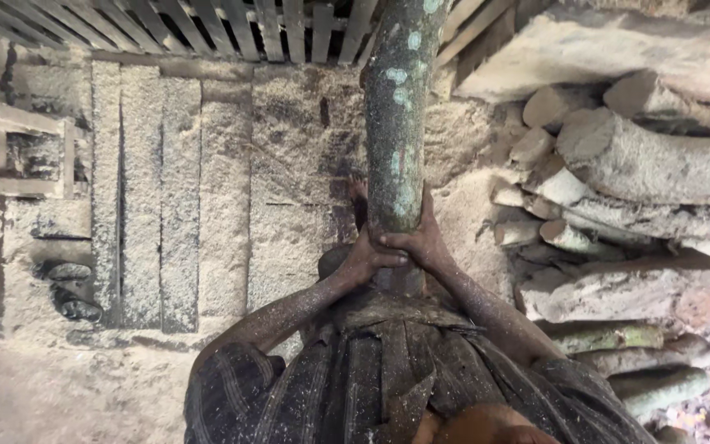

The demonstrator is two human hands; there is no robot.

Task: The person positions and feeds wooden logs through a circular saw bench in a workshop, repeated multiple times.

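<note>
Both hands clasp the near end of a mossy green log [396, 115] that reaches away toward the far slatted wall: the left hand [363, 256] wraps it from the left, the right hand [422, 240] from the right. Sawdust-covered planks [166, 197] lie left; stacked cut logs [634, 189] lie right.

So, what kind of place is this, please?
Probably a small sawmill or wood yard: sawdust covers the floor, cut logs are stacked at one side, and both hands grip a mossy log.
</note>
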